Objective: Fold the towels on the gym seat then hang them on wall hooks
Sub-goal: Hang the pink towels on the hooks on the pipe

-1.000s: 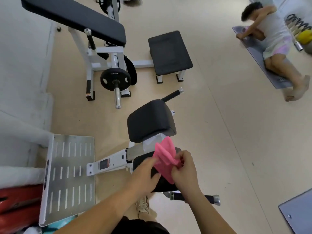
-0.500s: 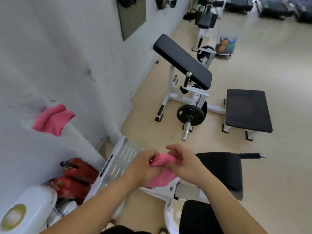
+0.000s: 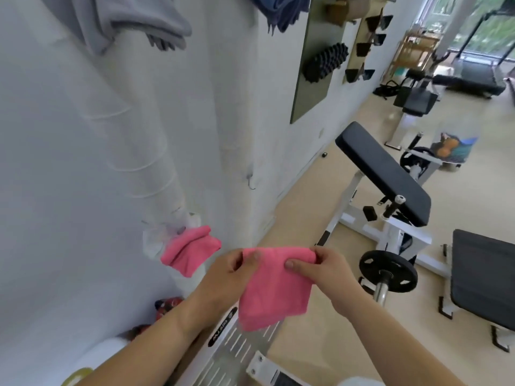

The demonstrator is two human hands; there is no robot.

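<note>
Head view, left hand point(image 3: 225, 271), right hand point(image 3: 326, 270) pinch pink towel point(image 3: 274, 291), now spread out

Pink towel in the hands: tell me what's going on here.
A person holds a folded pink towel up by its top edge, facing the white wall. The left hand and right hand each pinch a corner. A second pink towel already hangs on the wall just left of it, and a gray towel and a blue towel hang higher up. A bare hook above looks like a likely spot for this one.
</note>
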